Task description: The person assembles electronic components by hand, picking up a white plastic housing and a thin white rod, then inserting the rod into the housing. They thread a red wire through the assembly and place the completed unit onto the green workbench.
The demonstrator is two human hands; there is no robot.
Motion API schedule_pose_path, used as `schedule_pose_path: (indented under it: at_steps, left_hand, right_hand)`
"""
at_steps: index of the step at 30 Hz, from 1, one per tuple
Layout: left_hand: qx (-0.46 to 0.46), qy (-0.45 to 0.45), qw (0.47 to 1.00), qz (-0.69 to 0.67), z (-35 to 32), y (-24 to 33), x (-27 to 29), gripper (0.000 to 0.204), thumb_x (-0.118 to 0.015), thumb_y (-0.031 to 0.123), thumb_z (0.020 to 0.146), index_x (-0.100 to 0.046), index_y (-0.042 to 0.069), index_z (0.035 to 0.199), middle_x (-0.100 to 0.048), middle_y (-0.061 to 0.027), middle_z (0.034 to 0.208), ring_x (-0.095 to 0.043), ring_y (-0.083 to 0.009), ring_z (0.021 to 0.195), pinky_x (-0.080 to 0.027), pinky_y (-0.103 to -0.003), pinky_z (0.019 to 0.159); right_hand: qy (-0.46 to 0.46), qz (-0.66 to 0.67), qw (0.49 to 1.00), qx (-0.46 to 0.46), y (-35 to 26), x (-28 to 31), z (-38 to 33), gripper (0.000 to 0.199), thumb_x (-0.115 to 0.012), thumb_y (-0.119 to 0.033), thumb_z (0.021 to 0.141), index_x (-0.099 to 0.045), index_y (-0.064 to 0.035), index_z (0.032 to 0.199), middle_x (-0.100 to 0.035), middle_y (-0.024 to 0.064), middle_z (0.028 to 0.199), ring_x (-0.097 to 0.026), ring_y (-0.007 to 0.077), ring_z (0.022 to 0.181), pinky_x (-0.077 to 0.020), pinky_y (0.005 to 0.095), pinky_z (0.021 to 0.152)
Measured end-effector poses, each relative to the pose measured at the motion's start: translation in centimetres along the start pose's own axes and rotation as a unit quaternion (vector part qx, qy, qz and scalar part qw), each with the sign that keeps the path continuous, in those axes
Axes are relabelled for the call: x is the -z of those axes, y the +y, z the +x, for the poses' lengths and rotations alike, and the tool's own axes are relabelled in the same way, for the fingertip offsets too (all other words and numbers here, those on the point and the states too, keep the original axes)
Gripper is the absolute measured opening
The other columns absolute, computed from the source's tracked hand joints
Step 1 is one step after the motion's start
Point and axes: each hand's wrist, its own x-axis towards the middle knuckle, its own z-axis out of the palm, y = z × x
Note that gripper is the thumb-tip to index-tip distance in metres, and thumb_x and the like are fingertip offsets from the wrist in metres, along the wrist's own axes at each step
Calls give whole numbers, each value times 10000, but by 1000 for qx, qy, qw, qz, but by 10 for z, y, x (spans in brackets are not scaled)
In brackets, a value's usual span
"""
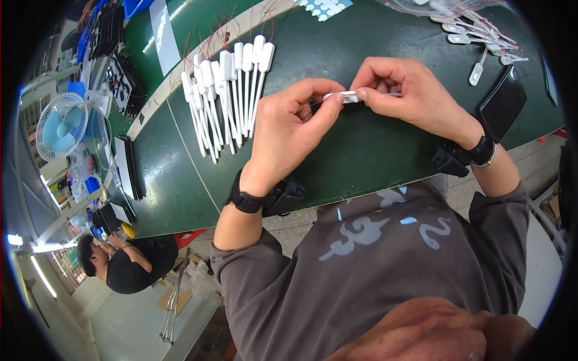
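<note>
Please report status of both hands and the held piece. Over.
Left hand and right hand pinch white piece. Held above table. Similar pieces apart, to the left. No obstacle seen.

This looks like a workshop or small assembly floor. A long dark-green, smooth-surfaced worktop point(171, 180) carries a repeated batch of slender white paddle-ended pieces point(232, 67) with thin red wires point(273, 27), laid side by side. More white wired pieces point(459, 39) lie in a loose bunch at the far right, near clear plastic bagging point(409, 7). A similar small white piece point(333, 95) is held in the fingers point(322, 119). Stacked flat black parts point(107, 37) stand at the far left, where a white-caged fan with pale-blue blades point(62, 125) faces the bench. Beyond, a person in black point(141, 268) sits at work under bright tube lights point(43, 277).
</note>
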Motion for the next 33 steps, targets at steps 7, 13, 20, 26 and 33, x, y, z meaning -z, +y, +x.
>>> schedule_pose_path:
  at_steps: [7,13,20,26,33]
  left_hand:
    - [-7,8,1000,-3,0,5,-5,117,-708,86,892,-723,7,977,-647,14,666,-415,3,515,-333,-198,477]
    - [-16,-3,998,-65,0,2,-7,139,-683,79,908,-721,4,1018,-695,-2,724,-429,2,521,-350,-198,479]
    - [-6,12,996,-90,-2,3,-2,175,-660,84,924,-721,-2,1064,-719,-1,768,-451,5,532,-363,-190,485]
    - [-6,16,998,-55,-2,5,-1,172,-661,78,922,-724,12,1068,-715,-5,759,-444,4,526,-357,-188,482]
    - [-55,80,995,32,-1,16,-3,161,-719,52,876,-729,31,1035,-694,-30,761,-487,-38,517,-386,-215,472]
  right_hand:
    - [-41,76,994,-70,-9,-1,3,118,-610,-154,968,-610,-37,949,-558,-58,765,-466,-3,668,-364,171,579]
    - [-58,117,990,-52,2,-1,5,143,-622,-183,977,-570,-65,916,-544,-61,779,-450,-8,681,-340,163,574]
    - [-18,120,992,-32,8,-6,4,181,-635,-221,982,-563,-68,916,-534,-63,785,-440,-16,690,-324,164,573]
    - [-27,123,991,-40,2,-7,6,180,-625,-230,988,-575,-64,937,-524,-68,770,-428,-15,638,-314,172,539]
    - [-13,155,984,-86,-7,-5,3,189,-619,-246,996,-580,-69,943,-516,-77,753,-386,-14,560,-281,178,483]
